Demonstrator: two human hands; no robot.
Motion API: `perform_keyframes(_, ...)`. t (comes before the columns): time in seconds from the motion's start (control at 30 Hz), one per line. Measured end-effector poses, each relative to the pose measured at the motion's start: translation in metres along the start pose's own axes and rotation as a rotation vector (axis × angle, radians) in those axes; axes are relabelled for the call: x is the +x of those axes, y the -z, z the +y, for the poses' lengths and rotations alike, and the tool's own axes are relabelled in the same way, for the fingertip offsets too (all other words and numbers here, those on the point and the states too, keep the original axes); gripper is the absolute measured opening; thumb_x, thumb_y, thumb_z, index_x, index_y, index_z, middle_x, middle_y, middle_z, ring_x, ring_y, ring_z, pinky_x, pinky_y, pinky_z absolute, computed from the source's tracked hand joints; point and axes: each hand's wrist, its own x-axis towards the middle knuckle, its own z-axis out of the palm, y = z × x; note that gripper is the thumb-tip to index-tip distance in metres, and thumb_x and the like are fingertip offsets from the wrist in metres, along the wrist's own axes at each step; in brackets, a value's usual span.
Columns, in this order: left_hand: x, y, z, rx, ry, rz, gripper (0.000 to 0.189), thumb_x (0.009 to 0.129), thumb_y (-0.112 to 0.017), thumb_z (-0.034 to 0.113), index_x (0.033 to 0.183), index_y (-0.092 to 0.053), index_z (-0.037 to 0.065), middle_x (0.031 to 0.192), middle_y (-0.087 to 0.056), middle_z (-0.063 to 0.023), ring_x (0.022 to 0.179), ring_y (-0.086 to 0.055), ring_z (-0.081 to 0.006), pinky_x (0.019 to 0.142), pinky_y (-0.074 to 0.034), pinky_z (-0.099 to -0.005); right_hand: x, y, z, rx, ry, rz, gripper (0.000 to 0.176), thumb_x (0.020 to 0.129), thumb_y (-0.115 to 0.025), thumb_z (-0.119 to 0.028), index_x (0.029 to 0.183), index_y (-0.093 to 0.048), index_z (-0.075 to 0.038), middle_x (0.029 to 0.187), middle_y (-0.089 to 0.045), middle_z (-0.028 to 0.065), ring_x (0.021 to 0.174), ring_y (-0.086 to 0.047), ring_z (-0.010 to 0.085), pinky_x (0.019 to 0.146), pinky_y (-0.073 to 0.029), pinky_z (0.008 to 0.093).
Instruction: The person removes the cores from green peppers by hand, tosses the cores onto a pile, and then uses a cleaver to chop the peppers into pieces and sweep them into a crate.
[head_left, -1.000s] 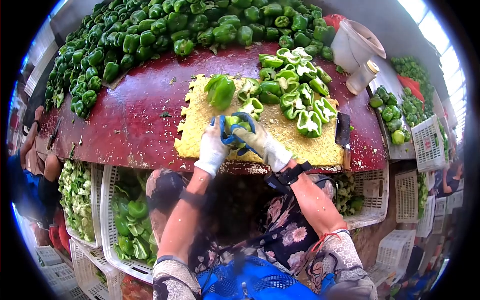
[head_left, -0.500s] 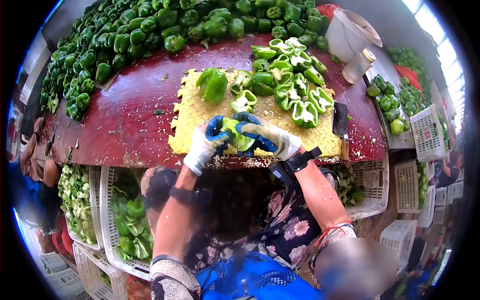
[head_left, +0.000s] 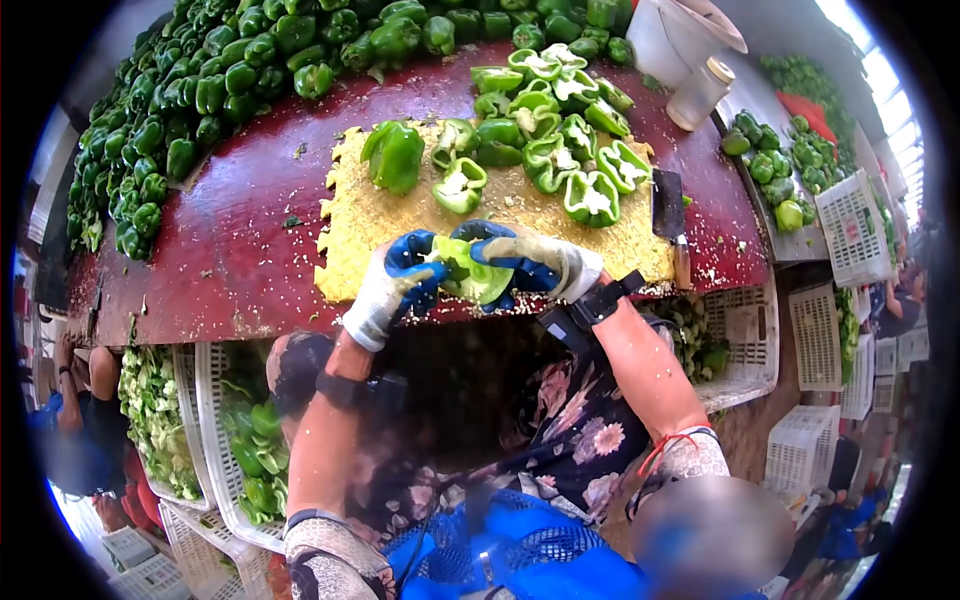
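Both hands wear white gloves with blue palms and fingers. My left hand and my right hand grip one opened pepper piece from its two sides, over the near edge of the yellow mat. Its pale green inside shows between them. Behind it on the mat lie a whole green pepper at left and several cut halves with white cores at right. A knife with a dark blade rests at the mat's right edge, handle toward me.
A large heap of green peppers covers the back of the red table. A white bucket and a jar stand back right. Below the table edge are white crates with peppers and cores. People sit at far left.
The view has shifted, so the table and its contents appear further left and slightly higher. My hands have spread slightly apart, and the pepper piece between them shows more widely.
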Motion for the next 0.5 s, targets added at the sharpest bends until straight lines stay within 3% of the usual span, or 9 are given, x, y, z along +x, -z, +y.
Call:
perform_keyframes(0.07, 0.001, 0.003, -0.001, -0.012, -0.009, -0.010, 0.022, 0.086, -0.069, 0.007, 0.106, -0.062, 0.002, 0.082, -0.064, -0.0025, 0.060, -0.058, -0.0076, 0.049, -0.048, -0.0221, -0.001, 0.013, 0.011, 0.069, -0.024, -0.001, 0.048, 0.084, -0.072, -0.009, 0.129, -0.055, 0.000, 0.120, -0.063, 0.0112, 0.109, -0.063, 0.0190, 0.094, -0.052, 0.0305)
perform_keyframes(0.13, 0.002, 0.006, 0.002, -0.342, -0.151, -0.086, 0.018, 0.088, -0.067, 0.012, 0.102, -0.061, 0.002, 0.082, -0.065, -0.0048, 0.060, -0.059, -0.0099, 0.048, -0.049, -0.0226, -0.007, 0.024, 0.023, -0.971, 0.626, -0.045, 0.053, 0.079, -0.076, -0.002, 0.129, -0.056, -0.001, 0.130, -0.058, 0.0120, 0.119, -0.058, 0.0216, 0.103, -0.047, 0.0334)
perform_keyframes(0.2, 0.007, 0.010, 0.011, -0.346, -0.265, -0.069, 0.012, 0.089, -0.064, 0.011, 0.098, -0.060, 0.002, 0.087, -0.065, -0.0092, 0.058, -0.059, -0.0125, 0.045, -0.046, -0.0242, -0.003, 0.032, 0.033, -0.981, 0.642, -0.056, 0.059, 0.076, -0.079, -0.002, 0.130, -0.056, -0.003, 0.136, -0.054, 0.0128, 0.124, -0.055, 0.0232, 0.106, -0.044, 0.0343)
perform_keyframes(0.3, 0.010, 0.013, 0.017, -0.393, -0.327, 0.135, 0.012, 0.092, -0.064, 0.012, 0.100, -0.059, 0.004, 0.088, -0.066, -0.0102, 0.056, -0.059, -0.0149, 0.042, -0.042, -0.0241, 0.012, 0.012, 0.017, -0.549, 0.559, 0.066, 0.053, 0.084, -0.073, -0.008, 0.133, -0.053, -0.002, 0.134, -0.056, 0.0086, 0.119, -0.057, 0.0177, 0.101, -0.046, 0.0307)
perform_keyframes(0.33, 0.014, 0.018, 0.010, -0.412, -0.333, 0.184, 0.021, 0.091, -0.068, 0.013, 0.107, -0.058, 0.005, 0.087, -0.064, -0.0073, 0.056, -0.058, -0.0130, 0.043, -0.043, -0.0237, 0.000, -0.035, -0.012, 0.014, 0.243, 0.226, 0.053, 0.088, -0.068, -0.014, 0.136, -0.049, -0.002, 0.127, -0.058, 0.0095, 0.106, -0.060, 0.0147, 0.091, -0.051, 0.0289)
perform_keyframes(0.4, 0.016, 0.013, 0.005, -0.087, -0.289, 0.537, 0.038, 0.088, -0.072, 0.013, 0.122, -0.055, 0.007, 0.088, -0.062, -0.0035, 0.058, -0.056, -0.0095, 0.046, -0.044, -0.0225, -0.001, -0.040, -0.026, -0.380, 0.336, 0.440, 0.058, 0.088, -0.067, -0.017, 0.140, -0.045, -0.004, 0.120, -0.059, 0.0100, 0.095, -0.060, 0.0144, 0.082, -0.054, 0.0293)
perform_keyframes(0.43, 0.014, 0.010, 0.004, 0.037, -0.263, 0.610, 0.054, 0.086, -0.076, 0.012, 0.133, -0.049, 0.011, 0.092, -0.059, -0.0004, 0.061, -0.053, -0.0062, 0.049, -0.044, -0.0209, -0.003, -0.040, -0.031, -0.748, 0.227, 0.578, 0.059, 0.087, -0.065, -0.019, 0.141, -0.044, -0.007, 0.121, -0.060, 0.0126, 0.099, -0.063, 0.0194, 0.084, -0.055, 0.0330)
perform_keyframes(0.47, 0.012, 0.006, 0.004, 0.090, -0.250, 0.639, 0.058, 0.086, -0.076, 0.012, 0.136, -0.046, 0.011, 0.097, -0.059, -0.0006, 0.064, -0.052, -0.0054, 0.051, -0.043, -0.0198, 0.002, -0.027, -0.024, -1.239, 0.316, 0.560, 0.065, 0.088, -0.064, -0.026, 0.145, -0.036, -0.011, 0.130, -0.057, 0.0183, 0.107, -0.065, 0.0310, 0.092, -0.054, 0.0389)
perform_keyframes(0.5, 0.012, 0.002, 0.001, 0.049, -0.279, 0.650, 0.057, 0.086, -0.076, 0.011, 0.135, -0.047, 0.011, 0.097, -0.059, -0.0006, 0.063, -0.051, -0.0051, 0.051, -0.043, -0.0196, 0.000, -0.018, -0.011, -1.409, 0.119, 0.715, 0.064, 0.086, -0.067, -0.025, 0.142, -0.040, -0.010, 0.128, -0.057, 0.0193, 0.109, -0.063, 0.0327, 0.095, -0.052, 0.0383)
